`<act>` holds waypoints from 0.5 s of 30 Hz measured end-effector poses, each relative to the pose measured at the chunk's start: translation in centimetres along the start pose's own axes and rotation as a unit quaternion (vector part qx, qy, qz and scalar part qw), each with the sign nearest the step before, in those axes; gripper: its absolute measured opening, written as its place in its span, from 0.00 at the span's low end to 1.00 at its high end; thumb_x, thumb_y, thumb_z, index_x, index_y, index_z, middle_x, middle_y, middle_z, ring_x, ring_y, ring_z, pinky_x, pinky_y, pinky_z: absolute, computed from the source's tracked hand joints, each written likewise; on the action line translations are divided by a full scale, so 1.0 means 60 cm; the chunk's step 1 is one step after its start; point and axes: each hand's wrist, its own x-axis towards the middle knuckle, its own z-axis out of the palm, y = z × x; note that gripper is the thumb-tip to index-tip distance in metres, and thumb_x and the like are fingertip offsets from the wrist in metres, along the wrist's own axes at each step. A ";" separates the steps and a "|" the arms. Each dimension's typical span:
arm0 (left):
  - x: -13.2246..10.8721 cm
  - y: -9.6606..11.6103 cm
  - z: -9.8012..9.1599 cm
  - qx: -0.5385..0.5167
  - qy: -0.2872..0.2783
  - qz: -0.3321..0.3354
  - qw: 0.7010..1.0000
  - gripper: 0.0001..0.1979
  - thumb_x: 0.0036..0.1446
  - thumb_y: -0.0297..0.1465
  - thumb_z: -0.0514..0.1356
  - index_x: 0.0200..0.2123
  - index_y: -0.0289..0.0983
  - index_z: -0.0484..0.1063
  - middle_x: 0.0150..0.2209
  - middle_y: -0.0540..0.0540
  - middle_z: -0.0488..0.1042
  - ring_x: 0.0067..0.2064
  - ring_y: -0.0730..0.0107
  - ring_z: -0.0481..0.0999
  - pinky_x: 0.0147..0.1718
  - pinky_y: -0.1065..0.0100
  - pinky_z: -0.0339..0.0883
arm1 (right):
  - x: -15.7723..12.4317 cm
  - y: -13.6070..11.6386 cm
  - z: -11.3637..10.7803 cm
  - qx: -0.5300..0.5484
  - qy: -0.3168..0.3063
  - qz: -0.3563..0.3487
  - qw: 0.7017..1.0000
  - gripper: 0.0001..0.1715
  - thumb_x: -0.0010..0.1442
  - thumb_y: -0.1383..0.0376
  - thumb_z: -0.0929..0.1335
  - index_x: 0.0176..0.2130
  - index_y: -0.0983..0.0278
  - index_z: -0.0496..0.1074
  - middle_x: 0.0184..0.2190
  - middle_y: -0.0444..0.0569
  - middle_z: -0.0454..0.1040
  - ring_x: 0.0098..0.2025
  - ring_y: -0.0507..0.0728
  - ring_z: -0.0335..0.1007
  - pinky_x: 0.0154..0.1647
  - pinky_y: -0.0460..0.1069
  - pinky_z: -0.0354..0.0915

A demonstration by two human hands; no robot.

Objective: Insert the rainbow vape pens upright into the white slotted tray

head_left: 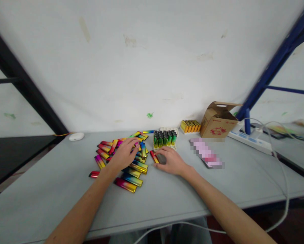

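A loose pile of shiny lighters [134, 173], shaded in red, magenta, blue and gold, lies on the grey table. My left hand [125, 154] rests over the pile with its fingers apart, the tips beside a blue-and-gold lighter [143, 150]. To the right of the pile, my right hand [172, 161] is low on the table, thumb and index finger closed at a red-and-yellow lighter [154, 156]. Its other fingers are partly hidden. Just beyond that hand, several green lighters with black tops [164, 138] stand upright in rows in a pale tray [174, 147].
At the back stands a block of yellow lighters [190, 126], next to an open cardboard box [215, 123]. A phone with a blurred screen [206, 152] lies at right, near a white power strip [253, 142] and cable [286, 189]. A white case [76, 136] sits back left.
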 end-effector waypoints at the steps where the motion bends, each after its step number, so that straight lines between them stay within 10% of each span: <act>1: 0.001 -0.004 -0.003 -0.007 0.005 0.003 1.000 0.20 0.64 0.34 0.46 0.52 0.36 0.71 0.54 0.39 0.72 0.58 0.59 0.67 0.60 0.52 0.59 | 0.001 0.000 0.000 0.000 0.001 0.001 1.000 0.21 0.56 0.53 0.72 0.44 0.64 0.73 0.44 0.54 0.75 0.46 0.60 0.71 0.48 0.53 0.64; 6: 0.005 -0.019 -0.019 -0.017 -0.004 -0.005 1.000 0.22 0.59 0.26 0.44 0.50 0.37 0.72 0.51 0.41 0.74 0.54 0.60 0.70 0.58 0.53 0.62 | 0.002 -0.005 0.004 0.003 0.003 0.028 1.000 0.13 0.60 0.56 0.69 0.38 0.63 0.74 0.31 0.48 0.76 0.34 0.56 0.71 0.38 0.49 0.63; 15: -0.001 -0.046 -0.047 0.016 -0.007 -0.037 0.999 0.18 0.57 0.30 0.47 0.44 0.35 0.74 0.47 0.40 0.76 0.51 0.57 0.72 0.56 0.54 0.63 | -0.003 0.001 0.014 0.022 0.011 -0.034 0.999 0.19 0.57 0.65 0.70 0.50 0.63 0.72 0.48 0.53 0.74 0.51 0.59 0.69 0.53 0.52 0.64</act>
